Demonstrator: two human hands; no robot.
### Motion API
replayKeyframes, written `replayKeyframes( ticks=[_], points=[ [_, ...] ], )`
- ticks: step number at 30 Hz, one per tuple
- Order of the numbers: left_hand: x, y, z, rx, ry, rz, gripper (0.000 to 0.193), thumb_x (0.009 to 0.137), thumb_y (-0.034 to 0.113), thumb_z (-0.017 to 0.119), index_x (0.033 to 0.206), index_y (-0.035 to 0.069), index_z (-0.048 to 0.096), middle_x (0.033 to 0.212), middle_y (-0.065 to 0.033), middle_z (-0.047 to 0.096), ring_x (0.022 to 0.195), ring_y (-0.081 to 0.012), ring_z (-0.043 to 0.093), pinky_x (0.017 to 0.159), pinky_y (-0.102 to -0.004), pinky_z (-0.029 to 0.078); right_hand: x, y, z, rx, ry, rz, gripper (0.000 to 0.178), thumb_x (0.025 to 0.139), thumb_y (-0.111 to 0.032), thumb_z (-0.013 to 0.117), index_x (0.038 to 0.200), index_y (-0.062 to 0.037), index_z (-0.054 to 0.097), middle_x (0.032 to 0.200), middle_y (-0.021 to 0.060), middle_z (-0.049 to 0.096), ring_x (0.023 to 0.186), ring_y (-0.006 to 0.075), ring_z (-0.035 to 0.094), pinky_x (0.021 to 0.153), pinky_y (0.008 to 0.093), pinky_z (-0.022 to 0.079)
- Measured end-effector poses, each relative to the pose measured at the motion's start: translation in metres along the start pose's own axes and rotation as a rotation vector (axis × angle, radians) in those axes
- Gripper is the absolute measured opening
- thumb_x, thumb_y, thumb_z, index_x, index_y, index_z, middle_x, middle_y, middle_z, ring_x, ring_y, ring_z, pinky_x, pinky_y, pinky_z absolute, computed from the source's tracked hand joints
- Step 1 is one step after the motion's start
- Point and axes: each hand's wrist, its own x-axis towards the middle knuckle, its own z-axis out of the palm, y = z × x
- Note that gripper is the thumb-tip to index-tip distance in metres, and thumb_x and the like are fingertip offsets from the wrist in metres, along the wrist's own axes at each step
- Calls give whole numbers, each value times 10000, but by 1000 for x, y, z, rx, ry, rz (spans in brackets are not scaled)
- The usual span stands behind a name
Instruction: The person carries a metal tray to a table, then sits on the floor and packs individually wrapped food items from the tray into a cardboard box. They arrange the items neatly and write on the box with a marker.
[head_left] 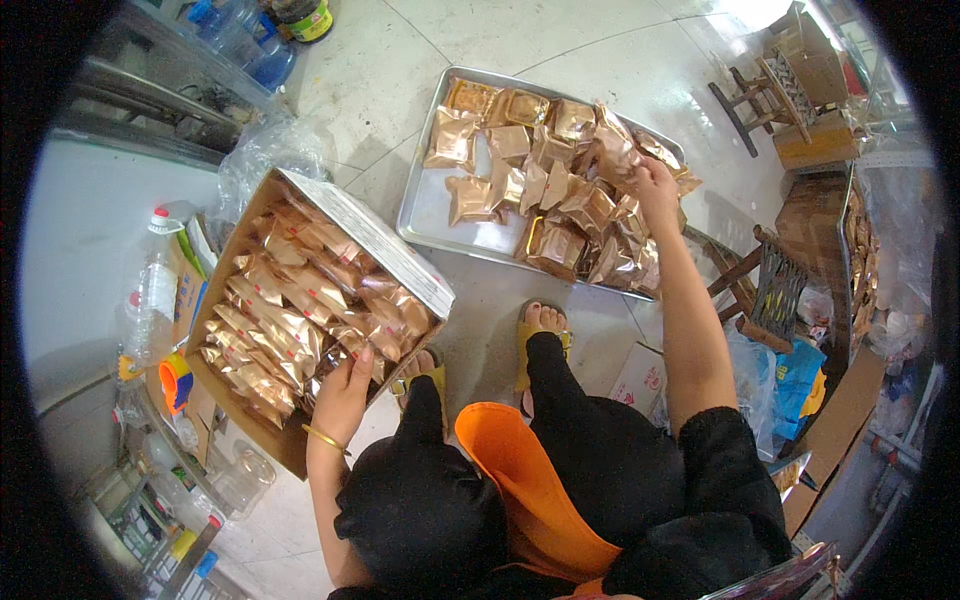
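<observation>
Rows of gold foil packets [285, 315] stand on edge, packed close together, in a cardboard box [375, 235] to my left. Over the box's near right corner, my left hand [341, 397] is closed on a gold packet [338, 358] among the others; its thumb shows and the other fingers are mostly hidden. At the right side of a metal tray [425, 225], my right hand [658, 195] grips a gold packet [618, 150] by its end. More gold packets [560, 210] lie loosely heaped on the tray, some with a yellow container showing through.
The tray rests on the tiled floor [370, 70] beyond my feet. Clear plastic bottles [150, 290] stand left of the box, with a crumpled plastic bag [265, 150] behind it. On the right are a small stool [775, 285], cartons [815, 215] and a blue bag [800, 385].
</observation>
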Motion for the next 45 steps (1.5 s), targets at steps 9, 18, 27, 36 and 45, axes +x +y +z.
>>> replayKeyframes(
  ticks=[9, 18, 27, 36, 45],
  points=[
    [0, -7, 0, -14, 6, 52, 599, 1019, 505, 428, 1055, -69, 594, 825, -215, 605, 767, -290, 548, 796, -385, 453, -27, -30, 12, -152, -268, -62, 317, 872, -281, 637, 1081, -43, 627, 1095, 176, 655, 975, 282, 636, 843, 401, 500],
    [1, 6, -2, -14, -50, 4, 598, 1025, 479, 443, 1187, -81, 579, 994, -174, 651, 910, -231, 569, 881, -331, 441, -68, -38, 20, -671, -327, -302, 883, 645, -288, 798, 1399, -51, 402, 1253, 205, 533, 1192, 391, 503, 1045, 469, 373],
    [1, -3, -3, -44, -81, -66, 621, 1024, 483, 442, 1215, -93, 573, 1074, -198, 659, 979, -259, 583, 922, -339, 431, -144, -15, -93, 104, -349, 765, 459, 748, -272, 767, 1087, 12, 645, 913, 134, 686, 777, 221, 646, 719, 375, 528],
    [-4, 9, 4, -40, -25, 56, 615, 1018, 488, 450, 1228, -76, 578, 1088, -191, 661, 1002, -251, 587, 934, -343, 427, -273, 53, -22, -865, -90, 820, 976, 660, -400, 827, 1373, 40, 327, 1167, 219, 637, 1079, 392, 619, 988, 457, 457],
    [-34, -10, -24, -56, 58, 139, 469, 1012, 401, 490, 1212, -9, 601, 1027, -196, 679, 976, -292, 655, 883, -343, 485, -260, -31, -69, -191, -168, 892, 727, 751, -256, 746, 1285, 1, 326, 1057, 225, 598, 864, 322, 651, 744, 393, 558]
  ],
)
